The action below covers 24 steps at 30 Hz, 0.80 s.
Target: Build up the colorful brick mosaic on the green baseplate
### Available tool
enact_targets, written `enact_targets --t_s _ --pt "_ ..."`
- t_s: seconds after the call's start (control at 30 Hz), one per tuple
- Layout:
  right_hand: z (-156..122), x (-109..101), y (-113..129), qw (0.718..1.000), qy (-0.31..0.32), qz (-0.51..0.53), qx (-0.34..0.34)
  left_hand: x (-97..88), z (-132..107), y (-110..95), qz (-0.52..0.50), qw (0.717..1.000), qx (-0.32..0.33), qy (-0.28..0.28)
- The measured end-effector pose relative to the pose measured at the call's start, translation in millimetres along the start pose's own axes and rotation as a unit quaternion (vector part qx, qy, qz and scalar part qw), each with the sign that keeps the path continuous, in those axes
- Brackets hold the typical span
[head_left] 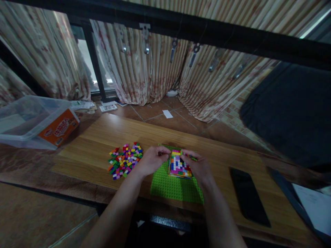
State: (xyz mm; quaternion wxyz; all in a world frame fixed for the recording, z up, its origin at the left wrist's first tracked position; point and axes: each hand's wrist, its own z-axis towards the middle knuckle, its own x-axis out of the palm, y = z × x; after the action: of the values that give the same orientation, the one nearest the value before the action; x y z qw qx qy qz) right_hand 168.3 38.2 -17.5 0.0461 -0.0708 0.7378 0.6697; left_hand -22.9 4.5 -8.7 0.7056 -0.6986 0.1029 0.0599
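A green studded baseplate (173, 186) lies on the wooden table (98, 141) in front of me. On its far part stands a multicoloured block of small bricks (179, 166). My left hand (151, 161) is curled against the block's left edge, fingers pinched at its far corner. My right hand (199, 167) is curled against the block's right edge, its fingers also on the far corner. A loose pile of small coloured bricks (124, 160) lies just left of my left hand.
A black phone (248, 196) lies on the table to the right. A clear plastic bin (23, 120) with an orange box (60, 128) sits at far left. Striped curtains (160, 69) hang behind; a dark cushion (292, 110) is at right.
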Motion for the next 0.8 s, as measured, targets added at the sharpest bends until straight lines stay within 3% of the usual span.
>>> enact_targets --t_s 0.3,0.8 --pt "1.6 1.4 -2.7 1.0 0.016 0.007 0.018 4.1 1.3 2.6 -0.006 1.0 0.005 0.006" --pt "0.6 0.5 -9.1 0.986 0.003 -0.141 -0.092 7.4 2.7 6.6 0.046 0.999 0.013 -0.006"
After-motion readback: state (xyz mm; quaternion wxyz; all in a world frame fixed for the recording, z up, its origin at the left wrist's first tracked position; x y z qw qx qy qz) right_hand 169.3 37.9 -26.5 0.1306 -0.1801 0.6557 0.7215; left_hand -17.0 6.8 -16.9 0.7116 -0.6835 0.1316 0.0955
